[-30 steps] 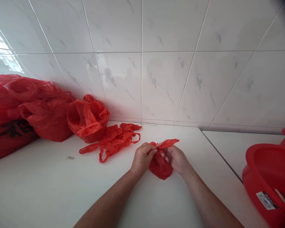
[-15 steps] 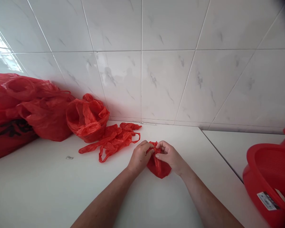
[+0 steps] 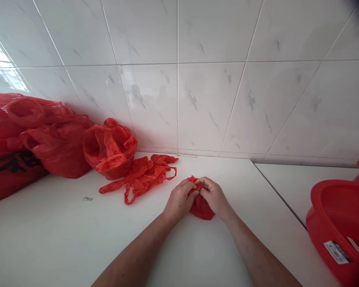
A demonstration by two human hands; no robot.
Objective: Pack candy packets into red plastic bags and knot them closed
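Observation:
A small red plastic bag (image 3: 202, 209) rests on the white countertop, its top gathered between my two hands. On its left side, my left hand (image 3: 180, 200) pinches the gathered plastic with thumb and fingers. Opposite it, my right hand (image 3: 213, 195) grips the same gathered part, fingertips close to those of the left. The fingers partly cover the bunched top, and what the bag contains cannot be made out. Left of my hands lies a crumpled pile of flat red plastic bags (image 3: 146, 175) with loose handles.
Filled red bags (image 3: 67, 155) stand at the left against the tiled wall, beside a red bag-draped bundle (image 3: 119, 159). A red plastic basket (image 3: 320, 223) with a label stands at the right, another behind it. A small clear scrap (image 3: 87, 198) lies on the countertop (image 3: 62, 239).
My hands have drawn closer together over the bag's top, the left one shifting slightly right. The bag's lower part has lifted or shifted a little. The other things stay put.

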